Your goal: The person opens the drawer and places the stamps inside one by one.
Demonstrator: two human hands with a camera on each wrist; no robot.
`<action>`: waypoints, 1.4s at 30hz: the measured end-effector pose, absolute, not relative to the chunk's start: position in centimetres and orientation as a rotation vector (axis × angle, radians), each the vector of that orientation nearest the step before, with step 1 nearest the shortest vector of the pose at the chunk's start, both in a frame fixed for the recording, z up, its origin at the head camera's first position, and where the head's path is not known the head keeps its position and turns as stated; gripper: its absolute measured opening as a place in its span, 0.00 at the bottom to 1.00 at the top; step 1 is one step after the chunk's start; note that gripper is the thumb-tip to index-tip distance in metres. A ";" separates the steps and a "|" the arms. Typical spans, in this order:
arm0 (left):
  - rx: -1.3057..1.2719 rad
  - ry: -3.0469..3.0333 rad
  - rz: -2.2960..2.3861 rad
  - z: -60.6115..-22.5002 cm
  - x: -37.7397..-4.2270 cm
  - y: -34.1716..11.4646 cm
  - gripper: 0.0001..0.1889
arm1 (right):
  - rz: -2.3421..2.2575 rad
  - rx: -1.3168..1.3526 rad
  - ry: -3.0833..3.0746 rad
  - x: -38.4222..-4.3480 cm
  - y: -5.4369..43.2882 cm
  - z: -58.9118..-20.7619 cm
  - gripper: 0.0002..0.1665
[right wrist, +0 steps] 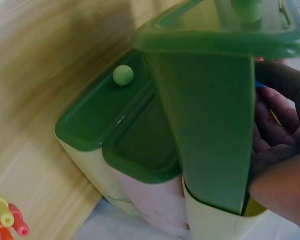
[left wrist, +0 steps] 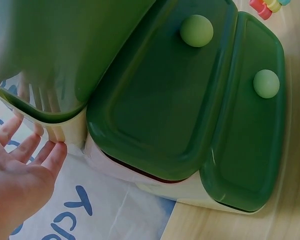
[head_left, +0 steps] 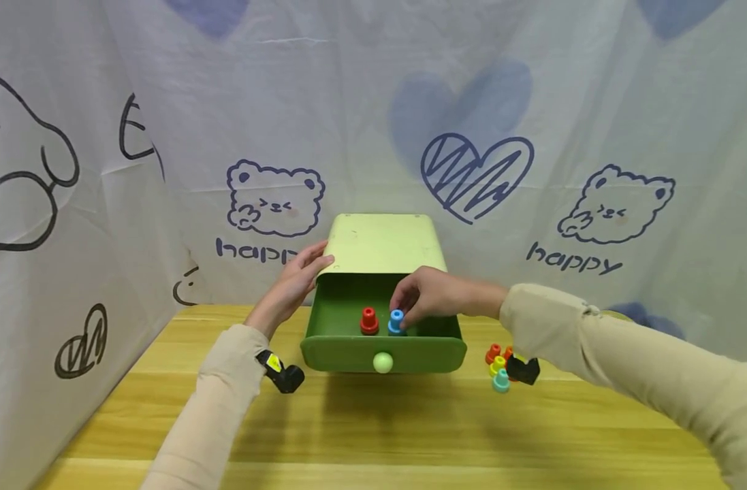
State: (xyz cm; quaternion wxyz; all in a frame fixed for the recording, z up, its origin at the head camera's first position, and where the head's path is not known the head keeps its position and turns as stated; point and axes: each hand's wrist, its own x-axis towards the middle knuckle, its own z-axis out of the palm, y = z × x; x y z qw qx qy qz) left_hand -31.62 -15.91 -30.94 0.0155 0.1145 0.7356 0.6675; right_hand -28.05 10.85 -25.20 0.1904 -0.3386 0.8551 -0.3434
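A small cabinet (head_left: 382,245) with a pale yellow-green top has its green top drawer (head_left: 342,355) pulled out. My left hand (head_left: 296,278) rests against the cabinet's left side, and the left wrist view shows its fingertips touching that wall. Reaching into the drawer, my right hand (head_left: 433,294) pinches a blue stepped peg (head_left: 396,324) with a hole in its top. Beside it on the drawer floor stands a red peg (head_left: 369,322) of the same shape, upright. In the right wrist view the drawer wall hides most of the pinch.
On the wooden table (head_left: 373,429), right of the cabinet, several pegs in red, yellow and teal (head_left: 500,381) cluster near my right wrist. Two lower drawers, one with a round green knob (left wrist: 266,83), are closed. A printed white cloth (head_left: 361,122) hangs behind.
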 end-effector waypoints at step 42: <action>0.340 2.272 2.092 -31.0 -31.8 -15.9 0.33 | -1.209 -0.815 2.418 -27.8 12.9 -24.0 0.15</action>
